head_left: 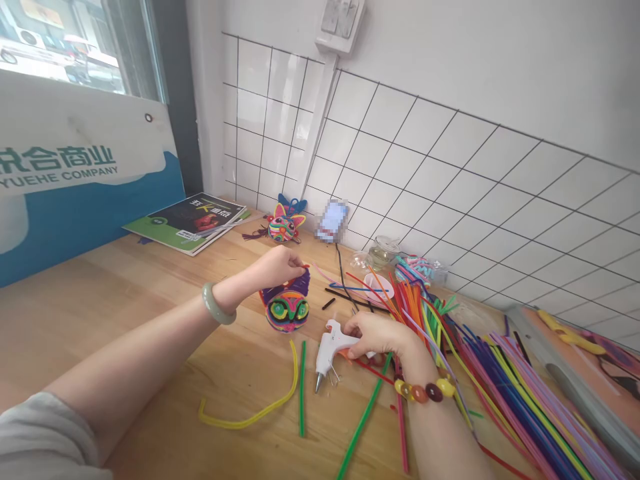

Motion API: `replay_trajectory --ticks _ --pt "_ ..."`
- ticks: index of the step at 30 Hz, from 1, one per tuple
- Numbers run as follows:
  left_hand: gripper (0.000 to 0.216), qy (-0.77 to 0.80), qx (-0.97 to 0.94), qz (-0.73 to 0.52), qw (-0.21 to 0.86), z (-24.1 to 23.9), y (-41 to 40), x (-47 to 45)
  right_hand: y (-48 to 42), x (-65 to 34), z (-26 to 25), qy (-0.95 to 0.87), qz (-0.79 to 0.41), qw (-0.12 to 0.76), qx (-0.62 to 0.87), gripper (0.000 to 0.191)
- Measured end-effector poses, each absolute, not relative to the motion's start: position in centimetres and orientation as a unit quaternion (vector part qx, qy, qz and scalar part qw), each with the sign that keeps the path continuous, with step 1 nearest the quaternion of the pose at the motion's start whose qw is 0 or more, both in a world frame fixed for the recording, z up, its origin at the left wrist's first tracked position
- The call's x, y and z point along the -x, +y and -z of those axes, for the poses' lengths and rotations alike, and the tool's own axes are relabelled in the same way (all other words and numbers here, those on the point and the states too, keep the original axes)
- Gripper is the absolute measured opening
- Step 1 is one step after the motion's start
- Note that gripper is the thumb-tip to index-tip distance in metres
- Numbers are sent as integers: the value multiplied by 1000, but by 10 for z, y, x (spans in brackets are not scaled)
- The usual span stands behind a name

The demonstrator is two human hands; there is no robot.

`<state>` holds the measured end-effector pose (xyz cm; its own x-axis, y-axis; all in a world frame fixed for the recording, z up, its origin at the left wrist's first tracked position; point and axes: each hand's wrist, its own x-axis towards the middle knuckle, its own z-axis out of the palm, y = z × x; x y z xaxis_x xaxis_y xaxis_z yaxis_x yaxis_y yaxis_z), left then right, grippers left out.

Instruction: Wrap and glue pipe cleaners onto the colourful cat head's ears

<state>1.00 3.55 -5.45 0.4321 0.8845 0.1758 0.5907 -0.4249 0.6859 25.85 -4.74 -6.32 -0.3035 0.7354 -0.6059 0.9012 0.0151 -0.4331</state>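
My left hand (277, 265), with a pale green bangle on the wrist, is closed in a pinch on the purple top of a colourful pipe-cleaner cat head (287, 306) that rests on the wooden table (125, 293). My right hand (381, 335), wearing a bead bracelet, lies closed over the handle of a white glue gun (330, 350), whose nozzle points down toward the table. A yellow pipe cleaner (260, 410) and a green one (303, 387) lie in front of the cat head.
A big pile of coloured pipe cleaners (490, 373) spreads to the right. A second pipe-cleaner cat head (285, 223), a blurred phone (333, 219) and magazines (195, 220) sit by the tiled wall. Small clear jars (383, 252) stand behind the pile. A blue-white sign (60, 180) leans at left.
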Motion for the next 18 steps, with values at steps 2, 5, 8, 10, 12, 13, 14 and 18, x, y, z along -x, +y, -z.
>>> replay_trajectory --ticks 2,5,8,10,12,13,14,18 --pt "26 454 -801 -269 284 56 36 -10 -45 -257 63 720 380 106 -570 19" --pt "28 446 -800 -262 305 58 39 -9 -43 -259 59 729 416 102 -534 26" --pt "29 445 -792 -253 332 60 41 -8 -45 -261 52 691 503 71 -515 31" --pt "29 438 -788 -250 352 60 42 -7 -48 -262 47 673 538 -1 -509 32" --pt "29 431 -785 -249 369 60 42 -7 -50 -262 43 663 549 -97 -500 35" --pt "29 428 -784 -249 374 60 41 -6 -51 -262 42 656 550 -144 -497 37" --pt "29 427 -784 -248 376 59 41 -6 -51 -262 42 648 547 -186 -497 39" --pt "29 430 -784 -247 374 56 38 -6 -48 -261 40 613 508 -311 -519 41"
